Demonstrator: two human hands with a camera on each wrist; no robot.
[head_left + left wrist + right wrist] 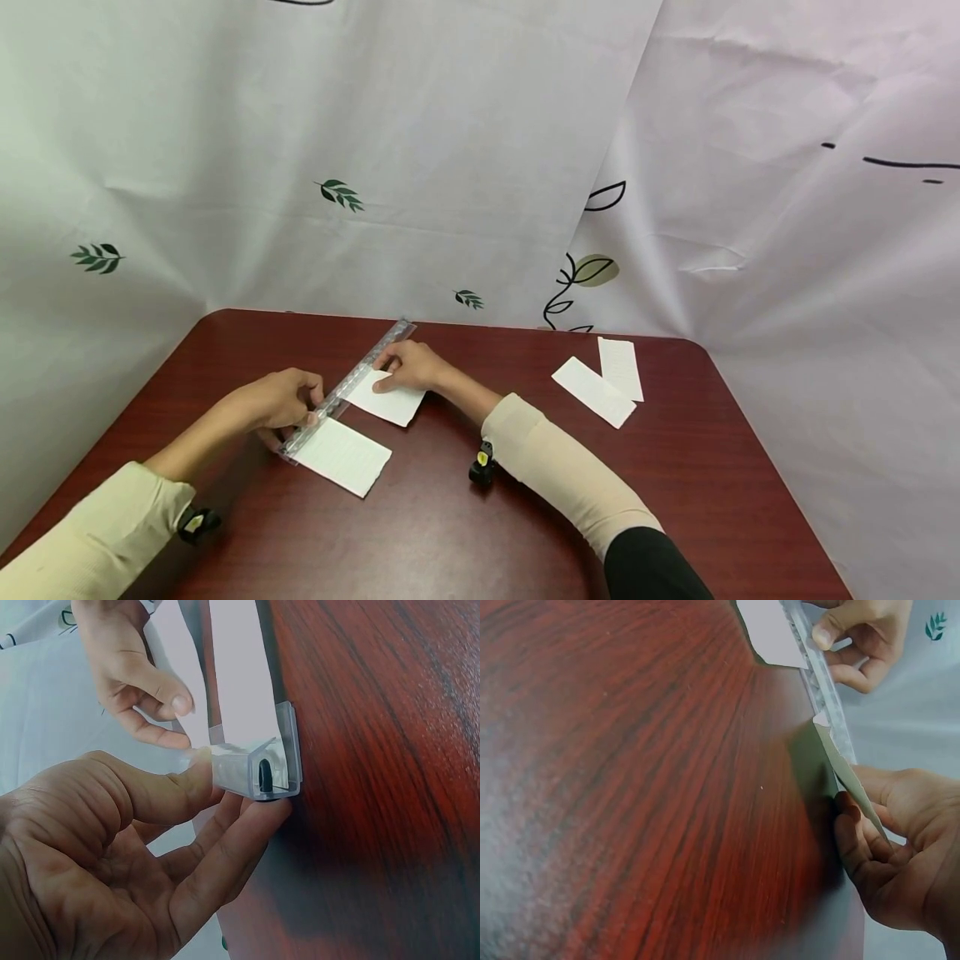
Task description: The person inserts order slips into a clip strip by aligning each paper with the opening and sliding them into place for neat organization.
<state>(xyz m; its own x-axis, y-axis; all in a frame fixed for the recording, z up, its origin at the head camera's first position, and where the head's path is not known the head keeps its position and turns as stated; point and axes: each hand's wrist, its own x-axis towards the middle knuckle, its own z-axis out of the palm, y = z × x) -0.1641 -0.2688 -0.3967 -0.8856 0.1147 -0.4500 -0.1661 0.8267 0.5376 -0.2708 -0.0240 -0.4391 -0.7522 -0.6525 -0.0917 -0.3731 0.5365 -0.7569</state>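
Observation:
A long clear plastic strip (pixel 390 335) lies slantwise on the table's left half; its near end (pixel 255 776) looks like a folded channel with a black piece inside. My left hand (pixel 281 400) pinches that end between thumb and fingers. One white paper slip (pixel 348 457) lies with its edge at the strip, beside the left hand. Farther up the strip, my right hand (pixel 412 367) pinches a second white paper slip (pixel 388 402) by thumb and fingers, its edge right at the strip. In the right wrist view this slip (pixel 849 771) stands tilted off the table.
Two more white paper slips (pixel 595 392) lie overlapping at the back right of the dark red wooden table (pixel 465 533). Behind the table hangs a pale cloth (pixel 450 150) with leaf prints. Each wrist wears a small black camera (pixel 482 464).

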